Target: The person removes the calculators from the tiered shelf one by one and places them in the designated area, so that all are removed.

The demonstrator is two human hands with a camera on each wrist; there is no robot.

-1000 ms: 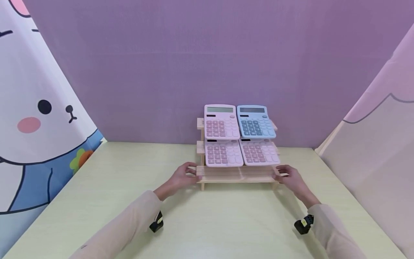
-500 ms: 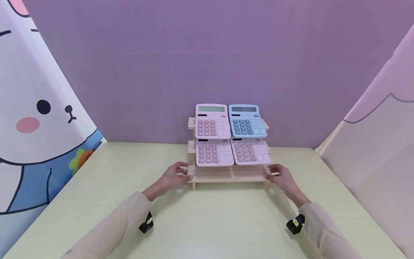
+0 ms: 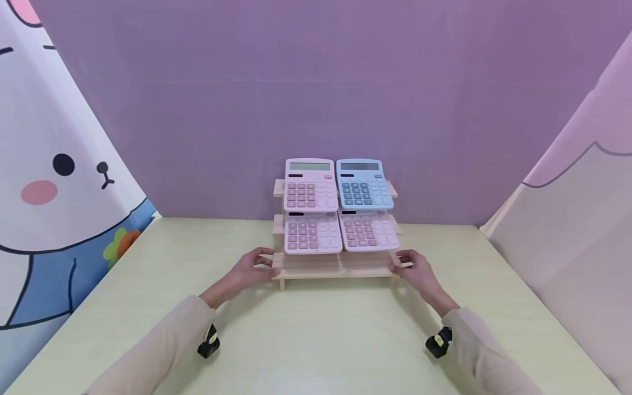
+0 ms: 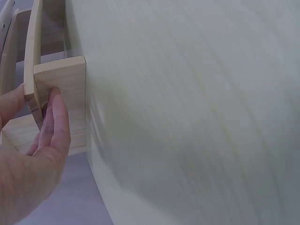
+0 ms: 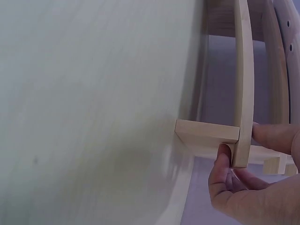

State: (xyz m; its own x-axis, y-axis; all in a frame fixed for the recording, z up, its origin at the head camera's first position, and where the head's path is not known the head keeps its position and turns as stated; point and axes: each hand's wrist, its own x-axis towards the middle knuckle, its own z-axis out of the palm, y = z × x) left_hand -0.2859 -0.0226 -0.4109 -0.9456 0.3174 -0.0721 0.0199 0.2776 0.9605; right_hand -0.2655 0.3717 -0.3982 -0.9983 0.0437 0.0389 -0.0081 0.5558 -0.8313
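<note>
Standing at the centre of the head view, a three-tier wooden rack (image 3: 278, 224) is held by both hands, its feet apparently on the tabletop (image 3: 316, 340). The left and right ends of the lowest shelf (image 3: 338, 265) are gripped by the left hand (image 3: 248, 271) and the right hand (image 3: 418, 273). On the tiers above, an upper pink calculator (image 3: 310, 189) is set beside a blue calculator (image 3: 364, 185), with two lower pink calculators (image 3: 313, 235) (image 3: 368, 230) partly covered by them.

In the left wrist view, the shelf end at the left of the frame is pinched, thumb on one face and fingers curled against the other, beside a front leg (image 4: 71, 93).

In the right wrist view, the same pinch is seen at lower right, fingertips tucked near the other leg (image 5: 204, 131).

The rack can be judged stiff and fairly light; the smooth calculators seem merely rested on it and could be slid off by tilting. It is best held at both shelf ends, kept level.
</note>
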